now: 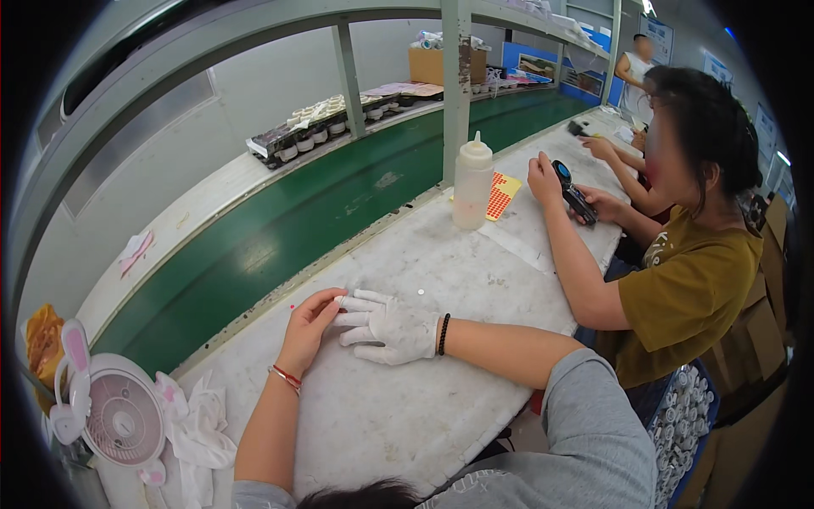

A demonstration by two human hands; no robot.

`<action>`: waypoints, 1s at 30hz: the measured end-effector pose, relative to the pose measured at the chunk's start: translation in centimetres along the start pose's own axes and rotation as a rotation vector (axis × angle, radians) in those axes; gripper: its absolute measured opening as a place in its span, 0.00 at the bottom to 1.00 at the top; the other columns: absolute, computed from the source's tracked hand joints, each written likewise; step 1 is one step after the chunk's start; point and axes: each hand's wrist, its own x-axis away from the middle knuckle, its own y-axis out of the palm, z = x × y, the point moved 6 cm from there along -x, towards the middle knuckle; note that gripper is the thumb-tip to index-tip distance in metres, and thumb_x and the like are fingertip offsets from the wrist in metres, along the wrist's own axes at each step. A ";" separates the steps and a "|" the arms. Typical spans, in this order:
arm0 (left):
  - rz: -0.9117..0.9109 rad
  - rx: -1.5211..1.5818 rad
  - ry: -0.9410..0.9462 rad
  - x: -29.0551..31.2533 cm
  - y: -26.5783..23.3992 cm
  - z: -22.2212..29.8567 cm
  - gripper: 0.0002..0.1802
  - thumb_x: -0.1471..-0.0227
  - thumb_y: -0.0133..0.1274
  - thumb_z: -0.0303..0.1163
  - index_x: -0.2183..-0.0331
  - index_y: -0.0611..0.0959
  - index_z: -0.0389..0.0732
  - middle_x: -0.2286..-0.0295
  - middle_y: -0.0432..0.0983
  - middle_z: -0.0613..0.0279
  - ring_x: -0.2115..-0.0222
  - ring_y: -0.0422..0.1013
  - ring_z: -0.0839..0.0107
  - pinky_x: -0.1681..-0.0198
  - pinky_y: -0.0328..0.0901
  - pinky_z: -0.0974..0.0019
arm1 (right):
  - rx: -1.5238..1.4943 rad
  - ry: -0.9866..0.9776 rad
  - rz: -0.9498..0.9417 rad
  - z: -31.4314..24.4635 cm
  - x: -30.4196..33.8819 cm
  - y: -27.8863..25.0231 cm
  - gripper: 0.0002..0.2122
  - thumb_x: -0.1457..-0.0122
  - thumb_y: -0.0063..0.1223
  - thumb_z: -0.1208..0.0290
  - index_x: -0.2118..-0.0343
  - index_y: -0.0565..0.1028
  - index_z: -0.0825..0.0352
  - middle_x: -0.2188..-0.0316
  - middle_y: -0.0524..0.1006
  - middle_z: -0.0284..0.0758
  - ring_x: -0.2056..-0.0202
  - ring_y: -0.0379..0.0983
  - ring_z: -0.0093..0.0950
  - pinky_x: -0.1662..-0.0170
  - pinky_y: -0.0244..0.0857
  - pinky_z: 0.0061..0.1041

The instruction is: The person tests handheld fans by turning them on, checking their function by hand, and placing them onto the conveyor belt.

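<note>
A white work glove (405, 332) covers my right hand (386, 327), which lies palm-down low over the worktop with its fingers spread. My bare left hand (310, 327) comes in from the left, thumb and fingers closed on the tip of one glove finger. A red bracelet circles my left wrist, and a black bead bracelet (443, 334) sits at the glove's cuff. Just beyond the glove, a small white disc (421, 292) lies on the white worktop (373, 416).
A squeeze bottle (473, 187) stands beside a sheet of red stickers (504, 197). Past the worktop runs a green conveyor belt (254, 246). At left are a pink-and-white fan (124, 416) and white cloths (199, 424). A co-worker (691, 263) at right holds a black device (575, 193).
</note>
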 end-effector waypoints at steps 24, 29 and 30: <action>0.020 0.332 -0.140 0.1 0.9 -0.7 0.13 0.46 0.48 0.31 0.58 0.75 0.38 0.66 0.72 0.67 0.65 0.67 0.78 0.59 0.62 0.73 | 0.040 0.111 0.012 -1.0 -0.3 0.5 0.13 0.47 0.48 0.62 0.61 0.74 0.61 0.49 0.64 0.40 0.42 0.49 0.47 0.40 0.45 0.42; 0.059 0.379 -0.130 0.1 0.8 -1.1 0.13 0.46 0.50 0.30 0.58 0.75 0.37 0.67 0.72 0.67 0.66 0.67 0.78 0.61 0.62 0.74 | 0.052 0.123 -0.027 -0.8 -0.2 0.7 0.14 0.47 0.47 0.62 0.59 0.74 0.61 0.49 0.64 0.40 0.42 0.49 0.47 0.40 0.44 0.42; 0.054 0.384 -0.128 0.1 0.7 -1.2 0.13 0.46 0.50 0.30 0.58 0.75 0.37 0.67 0.72 0.67 0.66 0.67 0.78 0.61 0.62 0.74 | 0.035 0.115 -0.036 -0.9 -0.2 0.8 0.14 0.48 0.48 0.62 0.59 0.73 0.61 0.50 0.64 0.40 0.42 0.49 0.46 0.40 0.44 0.42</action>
